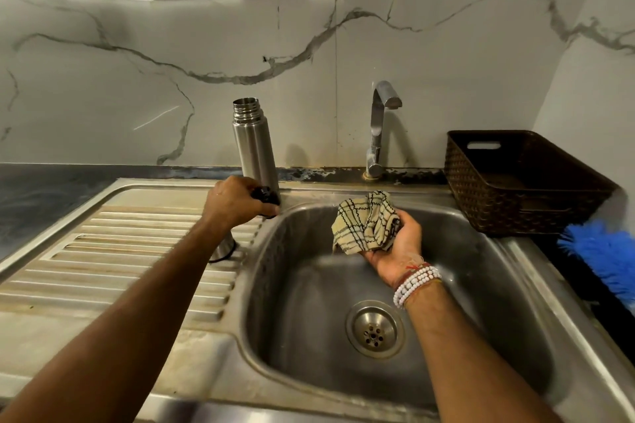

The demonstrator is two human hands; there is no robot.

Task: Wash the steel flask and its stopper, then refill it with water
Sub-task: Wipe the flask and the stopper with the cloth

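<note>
Left grip [233,199] holds black stopper [266,196]; right grip [395,244], palm up, clutches cloth [364,227].

One wide-angle camera rides on my head, looking forward and down past my forearms [137,288], which enter from the bottom edge. It is close: the sink [481,302] fills the lower half of the frame, the steel flask [254,144] stands near centre, the marble wall [446,51] bows across the top.

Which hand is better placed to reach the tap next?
Probably the right hand: it is over the sink, nearer the tap, though it holds a cloth. The left hand grips the stopper beside the flask, farther away.
</note>
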